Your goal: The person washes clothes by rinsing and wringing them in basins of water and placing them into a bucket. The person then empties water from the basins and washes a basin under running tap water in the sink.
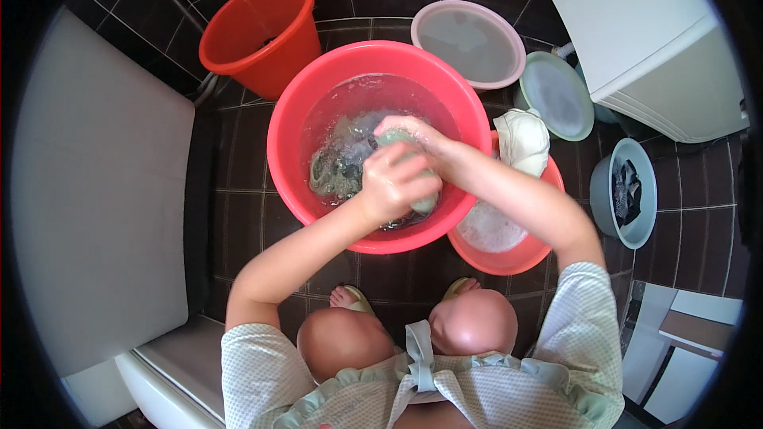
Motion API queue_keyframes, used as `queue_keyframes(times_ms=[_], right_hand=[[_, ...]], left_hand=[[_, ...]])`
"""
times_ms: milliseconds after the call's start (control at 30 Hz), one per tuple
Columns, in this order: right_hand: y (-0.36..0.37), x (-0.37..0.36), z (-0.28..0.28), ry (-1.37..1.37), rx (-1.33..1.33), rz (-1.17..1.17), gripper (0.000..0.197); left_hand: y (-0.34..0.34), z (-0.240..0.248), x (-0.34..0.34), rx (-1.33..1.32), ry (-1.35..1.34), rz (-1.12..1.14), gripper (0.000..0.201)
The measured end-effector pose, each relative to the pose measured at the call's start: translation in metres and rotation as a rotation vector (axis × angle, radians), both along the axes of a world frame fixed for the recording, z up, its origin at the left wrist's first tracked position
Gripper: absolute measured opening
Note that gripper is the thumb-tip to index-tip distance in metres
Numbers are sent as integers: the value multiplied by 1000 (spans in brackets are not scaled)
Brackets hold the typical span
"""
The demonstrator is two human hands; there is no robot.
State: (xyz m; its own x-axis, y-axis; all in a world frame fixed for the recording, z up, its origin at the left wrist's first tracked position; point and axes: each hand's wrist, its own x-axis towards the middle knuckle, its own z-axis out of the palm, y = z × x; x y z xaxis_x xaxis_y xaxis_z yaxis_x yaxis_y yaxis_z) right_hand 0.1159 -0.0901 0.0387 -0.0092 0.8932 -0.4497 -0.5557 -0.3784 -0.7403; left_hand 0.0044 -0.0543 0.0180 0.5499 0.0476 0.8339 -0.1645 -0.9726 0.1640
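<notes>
A large pink-red basin [280,143] holds water and a soaked grey-green cloth [334,171], part of which lies bunched on the left side of the water. Over the basin's right half, my left hand [397,181] and my right hand [417,133] are close together, both closed around a bunched part of the green cloth. A bit of it shows above my left fingers and another hangs below them. My left fingers are slightly blurred. My right hand sits farther from me, its forearm crossing the basin's right rim.
Beside the basin, a smaller red basin [548,191] holds sudsy water, with a white cloth [522,141] over its edge. Behind stand a red bucket [274,56], a pink basin [520,52] and a green basin [588,115] with cloudy water. A blue basin [648,218] holds dark cloth.
</notes>
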Motion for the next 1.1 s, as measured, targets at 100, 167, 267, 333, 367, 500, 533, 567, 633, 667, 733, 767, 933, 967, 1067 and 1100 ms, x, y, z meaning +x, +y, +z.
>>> queue_keyframes(times_ms=[100, 167, 267, 333, 367, 500, 533, 567, 633, 667, 733, 767, 933, 967, 1067, 1100], right_hand=[[12, 15, -21, 1, -198, 259, 22], [1, 0, 15, -145, -156, 341, 20], [11, -2, 5, -435, -318, 315, 23], [11, -7, 4, -572, -331, 176, 23], [11, -5, 3, -574, -330, 174, 23], [22, 14, -20, 180, -322, 166, 20], [24, 13, -22, 198, -262, 91, 20], [27, 11, -25, 217, -200, 17, 19], [30, 10, -28, 209, -120, -117, 21], [31, 11, -28, 200, -42, -257, 23], [35, 19, -25, 225, 48, -420, 16], [35, 20, -24, 153, 170, -498, 14], [36, 2, -5, -352, 664, -613, 17], [35, 2, -1, -355, 666, -611, 17], [25, -1, 14, -963, 1019, -195, 25], [19, -5, 19, -994, 1044, -59, 27]], left_hand=[[-8, 4, 4, 132, 16, -146, 18], [-6, 2, -4, 216, 89, -252, 17], [-7, -6, 2, 328, 113, -294, 15], [-5, -8, 1, 382, 195, -305, 13], [-2, -9, 2, 383, 193, -306, 13], [19, -5, 2, 356, 196, -277, 16], [24, -4, -3, 305, 194, -242, 18], [28, -4, -7, 254, 192, -208, 19], [30, 0, -19, 68, 252, -144, 27], [28, 3, -22, -121, 309, -85, 35], [17, 13, -25, -283, 321, -73, 51], [14, 16, -26, -445, 331, -59, 67], [15, 1, -19, -1694, -73, -321, 70], [20, -1, -15, -1878, -130, -421, 69], [31, -1, -14, -2345, 11, -885, 66], [34, 0, -15, -2438, 147, -945, 68]])
